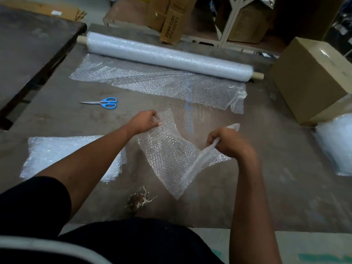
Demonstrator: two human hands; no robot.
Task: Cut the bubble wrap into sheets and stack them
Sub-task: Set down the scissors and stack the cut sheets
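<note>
A cut sheet of bubble wrap [169,151] hangs between both hands above the table's near middle. My left hand [143,120] pinches its upper left corner. My right hand [224,141] is closed on its bunched right edge. A long bubble wrap roll [167,55] on a cardboard core lies across the far side, with a loose length [158,81] unrolled in front of it. Blue-handled scissors [103,103] lie shut on the table to the left. A stack of cut sheets [62,153] rests at the near left, partly under my left forearm.
The work surface is a brown wooden table [276,168] with a chipped spot [139,200] at its near edge. A cardboard box [312,79] stands at the right, with more bubble wrap [337,145] beside it. A dark table [32,46] abuts on the left. Boxes and shelving stand behind.
</note>
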